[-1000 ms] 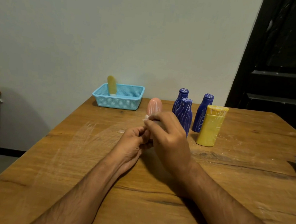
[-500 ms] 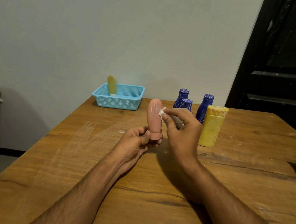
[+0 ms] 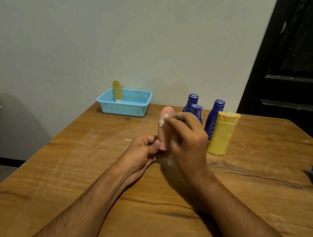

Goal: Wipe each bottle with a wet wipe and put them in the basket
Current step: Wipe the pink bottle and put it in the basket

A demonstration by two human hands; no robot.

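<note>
— Pink bottle [image 3: 163, 130], where is it?
— Upright over the wooden worktop [image 3: 162, 205]; the left hand [image 3: 143, 151] grips its base.
— And the right hand [image 3: 186, 140]?
— Fingers pinch a white wet wipe [image 3: 162, 121] against its upper side.
— The basket [image 3: 124, 105]?
— Far edge, one yellow bottle [image 3: 117, 93] inside.

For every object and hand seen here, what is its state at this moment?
pink bottle: upright, gripped at base
left hand: grips the pink bottle
right hand: pinches the wipe
wipe: pressed on the pink bottle
basket: holds one yellow bottle
blue bottles: standing
big yellow bottle: standing, smeared
</note>
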